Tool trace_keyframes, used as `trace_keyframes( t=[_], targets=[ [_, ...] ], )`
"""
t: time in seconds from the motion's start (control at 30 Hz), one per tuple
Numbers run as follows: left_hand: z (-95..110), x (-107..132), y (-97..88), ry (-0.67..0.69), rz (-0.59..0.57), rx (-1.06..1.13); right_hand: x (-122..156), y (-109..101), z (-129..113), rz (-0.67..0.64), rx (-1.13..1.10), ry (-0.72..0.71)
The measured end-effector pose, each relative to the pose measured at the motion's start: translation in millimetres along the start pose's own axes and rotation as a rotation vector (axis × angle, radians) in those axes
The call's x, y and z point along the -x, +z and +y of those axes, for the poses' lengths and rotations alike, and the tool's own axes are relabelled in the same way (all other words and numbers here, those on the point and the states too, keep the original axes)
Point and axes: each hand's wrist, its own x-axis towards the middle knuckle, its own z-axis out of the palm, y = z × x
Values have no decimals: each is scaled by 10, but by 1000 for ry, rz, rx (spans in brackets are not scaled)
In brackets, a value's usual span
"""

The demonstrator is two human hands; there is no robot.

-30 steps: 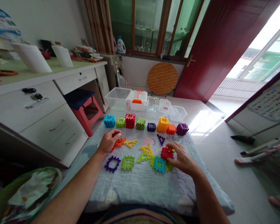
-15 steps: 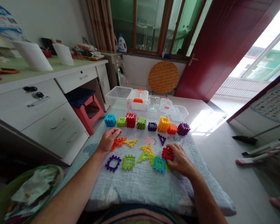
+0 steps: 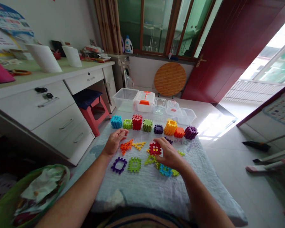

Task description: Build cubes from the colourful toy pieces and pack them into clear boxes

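Note:
My right hand (image 3: 168, 152) grips a red square interlocking tile (image 3: 155, 148) with a window-like grid, held above the loose pieces. Under that hand lie a blue square tile (image 3: 165, 170) and green pieces (image 3: 151, 159), partly covered. My left hand (image 3: 115, 141) is closed, its fingers curled together with no piece showing in them. Just right of it are orange pieces (image 3: 126, 146) and a yellow triangle (image 3: 139, 145). Nearer me lie a purple square frame (image 3: 119, 165) and a green square tile (image 3: 134, 164). A purple triangle (image 3: 168, 139) is mostly hidden behind my right hand.
A row of stacked tiles sorted by colour, including a red stack (image 3: 137, 122) and a yellow stack (image 3: 170, 127), crosses the cloth-covered table (image 3: 142, 193). Behind it stand clear plastic boxes, one with an orange-latched lid (image 3: 144, 101). A pink stool (image 3: 95, 110) is at left.
My right hand has moved left with the red tile, uncovering a green piece at its right. The left hand stays closed near the orange pieces. The whole view has shifted slightly.

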Motion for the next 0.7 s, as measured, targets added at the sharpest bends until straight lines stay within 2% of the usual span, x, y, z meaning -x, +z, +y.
trace_keyframes(
  t=[0.1, 0.17, 0.23, 0.3, 0.4, 0.57, 0.7],
  targets=[
    [64, 60, 54, 231, -25, -393, -88, 206, 85, 9, 10, 8],
    [134, 104, 135, 348, -130, -550, -102, 304, 132, 21, 7, -3],
    [220, 142, 240, 414, -295, -655, -93, 355, 146, 43, -4, -30],
    [306, 169, 351, 441, -448, -731, -76, 370, 127, 71, -19, -60],
    [400, 185, 488, 447, -575, -825, -57, 365, 73, 91, -41, -95],
    [421, 175, 599, 432, -646, -965, -50, 362, 43, 89, -77, -126],
    [362, 179, 621, 447, -623, -985, -27, 363, 77, 60, -58, -104]
  ],
)
